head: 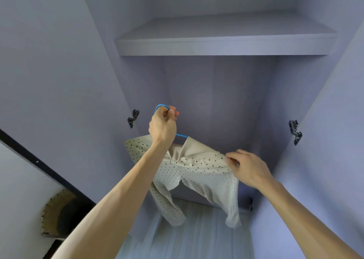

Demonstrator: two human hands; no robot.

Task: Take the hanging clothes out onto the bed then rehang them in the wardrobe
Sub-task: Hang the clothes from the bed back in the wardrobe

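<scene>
left hand point(162, 127) grip closed on blue hanger point(162, 107) | right hand point(249, 169) pinching dotted garment point(197, 172)

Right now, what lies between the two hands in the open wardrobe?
In the head view, the dotted garment on a blue hanger spans it: the left hand grips the hook, the right hand pinches the shoulder.

One head-worn wide-angle view looks forward and slightly upward, close into the open wardrobe point(216, 93), shelf point(222, 45) in the upper frame.
</scene>
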